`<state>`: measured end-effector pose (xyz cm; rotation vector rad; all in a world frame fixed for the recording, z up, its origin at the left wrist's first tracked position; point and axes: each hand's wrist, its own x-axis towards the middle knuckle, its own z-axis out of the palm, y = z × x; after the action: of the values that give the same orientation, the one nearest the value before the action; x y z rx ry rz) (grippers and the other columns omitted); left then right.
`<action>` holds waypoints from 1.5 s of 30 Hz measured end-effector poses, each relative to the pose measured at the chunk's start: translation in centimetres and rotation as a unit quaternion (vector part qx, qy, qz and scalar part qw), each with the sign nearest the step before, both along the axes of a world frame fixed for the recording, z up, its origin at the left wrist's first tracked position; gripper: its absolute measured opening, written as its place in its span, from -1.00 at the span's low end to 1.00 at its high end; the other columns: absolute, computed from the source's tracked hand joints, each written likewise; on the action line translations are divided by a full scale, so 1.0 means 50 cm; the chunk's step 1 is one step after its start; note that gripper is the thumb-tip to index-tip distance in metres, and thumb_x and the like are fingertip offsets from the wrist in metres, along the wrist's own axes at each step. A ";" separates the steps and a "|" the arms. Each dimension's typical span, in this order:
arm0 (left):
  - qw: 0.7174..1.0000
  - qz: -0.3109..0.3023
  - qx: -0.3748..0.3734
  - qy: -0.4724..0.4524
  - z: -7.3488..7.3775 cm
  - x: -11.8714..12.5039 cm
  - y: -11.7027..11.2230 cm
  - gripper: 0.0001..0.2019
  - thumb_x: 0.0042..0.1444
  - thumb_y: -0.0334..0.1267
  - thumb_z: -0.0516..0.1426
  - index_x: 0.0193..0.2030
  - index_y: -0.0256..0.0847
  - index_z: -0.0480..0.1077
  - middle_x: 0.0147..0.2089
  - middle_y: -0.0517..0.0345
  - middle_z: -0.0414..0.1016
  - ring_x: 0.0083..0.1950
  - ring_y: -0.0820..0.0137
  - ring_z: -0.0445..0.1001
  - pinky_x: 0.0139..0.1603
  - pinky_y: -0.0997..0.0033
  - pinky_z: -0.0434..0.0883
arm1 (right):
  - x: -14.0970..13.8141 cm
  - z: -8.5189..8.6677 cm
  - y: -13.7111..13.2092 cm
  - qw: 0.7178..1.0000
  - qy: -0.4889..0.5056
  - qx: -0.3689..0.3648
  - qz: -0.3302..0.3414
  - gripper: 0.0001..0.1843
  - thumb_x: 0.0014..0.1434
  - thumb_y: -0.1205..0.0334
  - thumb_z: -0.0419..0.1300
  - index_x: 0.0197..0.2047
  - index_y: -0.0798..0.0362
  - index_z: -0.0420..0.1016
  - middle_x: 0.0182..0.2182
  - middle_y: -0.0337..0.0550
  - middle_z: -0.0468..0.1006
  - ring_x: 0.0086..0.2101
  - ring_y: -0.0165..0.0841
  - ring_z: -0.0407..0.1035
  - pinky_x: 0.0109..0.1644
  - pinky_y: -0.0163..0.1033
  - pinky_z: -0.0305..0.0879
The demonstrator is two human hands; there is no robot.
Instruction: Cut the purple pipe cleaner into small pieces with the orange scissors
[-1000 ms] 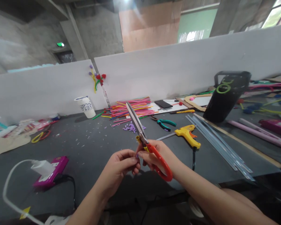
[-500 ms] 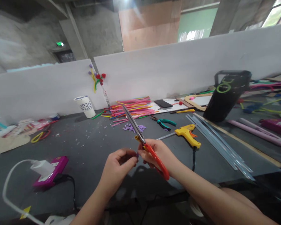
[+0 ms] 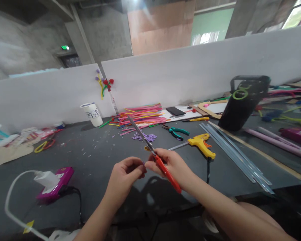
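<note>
My right hand is closed round a pair of red-handled scissors, whose blades point up and to the left. A small yellow piece shows beside the blades near the pivot; I cannot tell how it is held. My left hand pinches a tiny purple piece between thumb and forefinger, close to the right fingertips. Beyond the hands, a heap of small purple pieces lies on the dark table.
Behind the heap lie many coloured pipe cleaners. To the right are pliers, a yellow glue gun, clear glue sticks and a black bottle. A paper cup and a magenta power strip stand left.
My left hand has shifted slightly left and up. The scissors blades have tipped a little further left, still in my right hand. Everything else lies as before.
</note>
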<state>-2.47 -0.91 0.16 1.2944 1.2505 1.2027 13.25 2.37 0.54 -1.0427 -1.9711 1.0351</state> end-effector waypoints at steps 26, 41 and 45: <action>0.979 0.070 0.118 -0.153 0.013 -0.037 -0.012 -0.94 -0.07 -0.38 0.20 -0.40 -0.18 0.47 -0.49 0.30 0.43 -0.48 0.57 0.38 -0.41 0.62 0.32 | 0.025 -0.034 -0.039 0.919 -0.311 0.238 -0.053 -0.63 0.09 -0.10 -0.03 -0.36 0.07 0.28 -0.49 -0.13 0.47 -0.49 -0.29 0.34 -0.46 -0.30 0.01; 0.979 0.071 0.117 -0.152 0.023 -0.033 -0.014 -0.97 -0.08 -0.37 0.19 -0.47 -0.21 0.47 -0.53 0.27 0.41 -0.49 0.56 0.34 -0.43 0.60 0.29 | 0.023 -0.034 -0.040 0.914 -0.306 0.261 -0.050 -0.62 0.12 -0.08 -0.06 -0.38 0.08 0.29 -0.53 -0.13 0.47 -0.53 -0.33 0.33 -0.49 -0.32 -0.02; 0.979 0.072 0.113 -0.154 0.025 -0.033 -0.015 -0.98 -0.09 -0.38 0.19 -0.47 -0.22 0.47 -0.54 0.25 0.41 -0.50 0.55 0.34 -0.44 0.59 0.29 | 0.021 -0.034 -0.041 0.915 -0.304 0.258 -0.050 -0.61 0.13 -0.09 -0.07 -0.39 0.09 0.29 -0.54 -0.13 0.47 -0.54 -0.34 0.33 -0.49 -0.32 -0.03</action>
<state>-4.12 -1.65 1.41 1.1353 1.0162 1.6190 14.31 0.33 -1.17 -1.2232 -2.4498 0.0828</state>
